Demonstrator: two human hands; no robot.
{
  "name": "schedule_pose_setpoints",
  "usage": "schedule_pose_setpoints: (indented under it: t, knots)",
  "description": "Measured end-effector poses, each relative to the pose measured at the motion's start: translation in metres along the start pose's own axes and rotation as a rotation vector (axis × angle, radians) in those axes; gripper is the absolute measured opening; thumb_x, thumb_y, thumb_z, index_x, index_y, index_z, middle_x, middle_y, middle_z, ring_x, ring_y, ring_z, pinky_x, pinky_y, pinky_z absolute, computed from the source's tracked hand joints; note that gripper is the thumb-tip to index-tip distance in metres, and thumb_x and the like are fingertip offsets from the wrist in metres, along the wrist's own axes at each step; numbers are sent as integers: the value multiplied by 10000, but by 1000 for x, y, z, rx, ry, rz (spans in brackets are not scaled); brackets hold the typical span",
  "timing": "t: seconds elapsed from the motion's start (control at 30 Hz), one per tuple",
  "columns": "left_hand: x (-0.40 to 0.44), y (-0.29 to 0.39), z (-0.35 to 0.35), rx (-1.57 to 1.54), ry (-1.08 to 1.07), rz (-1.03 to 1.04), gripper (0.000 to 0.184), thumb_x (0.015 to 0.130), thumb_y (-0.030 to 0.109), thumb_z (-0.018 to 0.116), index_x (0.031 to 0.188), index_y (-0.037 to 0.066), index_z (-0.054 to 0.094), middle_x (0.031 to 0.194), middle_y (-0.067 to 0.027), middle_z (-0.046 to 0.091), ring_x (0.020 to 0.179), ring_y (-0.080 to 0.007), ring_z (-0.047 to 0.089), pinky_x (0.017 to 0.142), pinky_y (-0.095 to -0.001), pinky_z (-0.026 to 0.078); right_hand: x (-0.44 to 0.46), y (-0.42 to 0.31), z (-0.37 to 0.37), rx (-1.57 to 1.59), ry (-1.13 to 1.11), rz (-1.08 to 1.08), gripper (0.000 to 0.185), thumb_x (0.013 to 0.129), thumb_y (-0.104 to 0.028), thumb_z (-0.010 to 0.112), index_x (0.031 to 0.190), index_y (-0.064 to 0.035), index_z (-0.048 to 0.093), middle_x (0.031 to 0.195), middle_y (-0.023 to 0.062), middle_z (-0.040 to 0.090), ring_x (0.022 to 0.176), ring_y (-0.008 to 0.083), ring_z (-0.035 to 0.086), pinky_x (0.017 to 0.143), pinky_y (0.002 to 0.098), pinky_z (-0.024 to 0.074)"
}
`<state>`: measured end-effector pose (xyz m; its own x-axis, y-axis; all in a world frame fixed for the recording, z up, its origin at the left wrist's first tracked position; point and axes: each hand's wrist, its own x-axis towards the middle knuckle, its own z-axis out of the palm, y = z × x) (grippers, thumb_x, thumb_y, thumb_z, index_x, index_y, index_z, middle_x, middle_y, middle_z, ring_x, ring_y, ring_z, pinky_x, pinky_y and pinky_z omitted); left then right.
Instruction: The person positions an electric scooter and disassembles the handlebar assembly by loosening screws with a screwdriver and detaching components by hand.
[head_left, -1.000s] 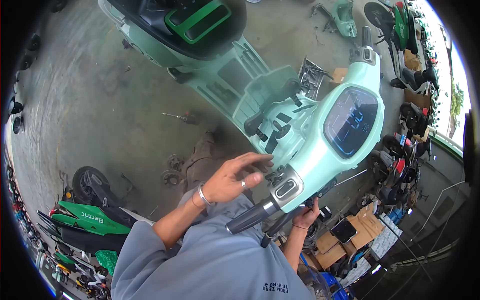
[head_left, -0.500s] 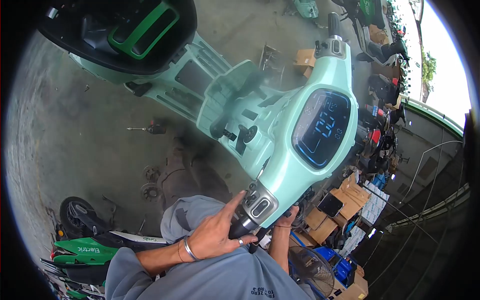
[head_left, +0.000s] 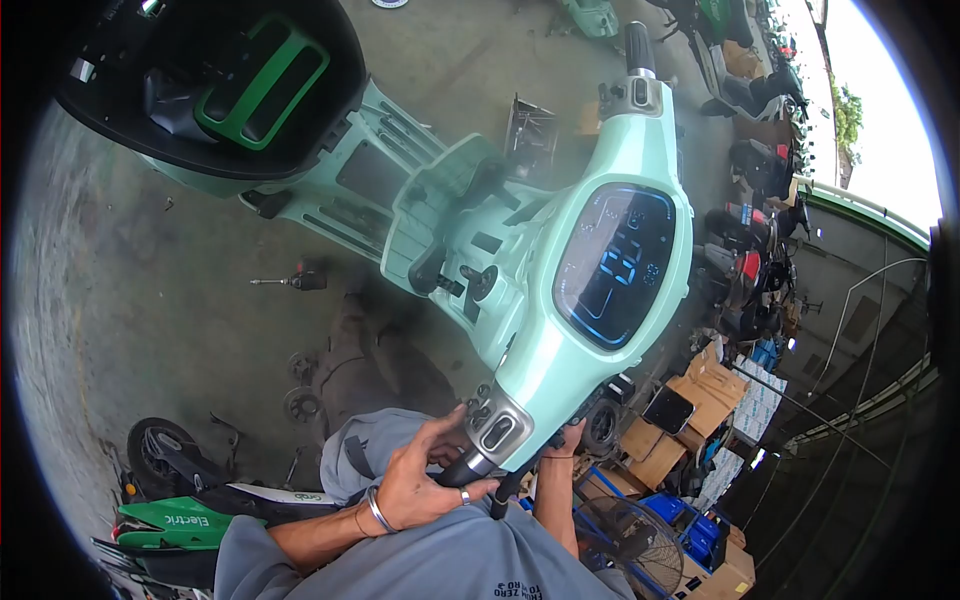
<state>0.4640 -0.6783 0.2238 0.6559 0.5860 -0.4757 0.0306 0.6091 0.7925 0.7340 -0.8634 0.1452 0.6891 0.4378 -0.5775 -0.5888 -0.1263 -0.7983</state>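
A mint-green scooter (head_left: pixel 545 350) stands before me, its dashboard display (head_left: pixel 615 265) lit with blue digits. My left hand (head_left: pixel 415 482) is closed around the black handlebar grip (head_left: pixel 463 468) at the near end. Its index finger reaches to the silver switch housing (head_left: pixel 500 430), and the thumb lies along the grip's underside. Below the grip a black lever (head_left: pixel 506 494) sticks out. Under the handlebar my right hand (head_left: pixel 567 440) is closed, its fingers partly hidden by the scooter's front; what it holds cannot be made out.
A power tool (head_left: pixel 300 278) lies on the concrete floor. Lower left stands a green scooter (head_left: pixel 190 520). Cardboard boxes (head_left: pixel 705 390), a fan (head_left: pixel 630 545) and blue crates (head_left: pixel 685 530) are on the right. The mint scooter's open seat compartment (head_left: pixel 340 100) fills the upper left.
The scooter has shifted left in the view. The display digits look different. My left index finger has bent more around the switch housing. My right hand stays under the handlebar.
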Motion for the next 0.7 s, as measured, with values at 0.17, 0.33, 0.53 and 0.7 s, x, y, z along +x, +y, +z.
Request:
schedule_pose_setpoints:
  t: [0.17, 0.33, 0.53, 0.7]
  knots:
    - [0, 0, 0, -32, 16, -6, 957, 660, 163, 940, 1444, 1, 417, 1017, -133, 669, 906, -171, 682, 848, -323, 555, -2, 2, 10, 18, 38, -20, 302, 981, -112, 454, 1231, -2, 584, 1100, 98, 671, 968, 207, 673, 844, 323, 544]
    - [-1, -3, 0, -43, 15, -18, 953, 661, 160, 939, 1441, -14, 420, 1022, -135, 669, 903, -168, 681, 850, -326, 555, -7, 4, 13, 9, 57, -2, 306, 988, -134, 443, 1211, 12, 593, 1078, 105, 676, 936, 211, 679, 816, 324, 553]
    - [0, 0, -3, -42, 11, -19, 946, 664, 194, 937, 1439, -7, 435, 1016, -128, 678, 903, -166, 679, 839, -322, 551, 0, 10, -15, -70, 69, -6, 308, 994, -168, 448, 1162, 27, 617, 1044, 108, 685, 883, 212, 683, 778, 322, 560]
    - [-1, 4, -5, -63, 20, -29, 947, 675, 209, 930, 1453, 9, 428, 1007, -114, 691, 899, -158, 677, 831, -310, 544, 4, 23, -40, -66, 72, 30, 309, 992, -165, 438, 1157, 25, 618, 1058, 119, 686, 899, 233, 686, 785, 346, 565]
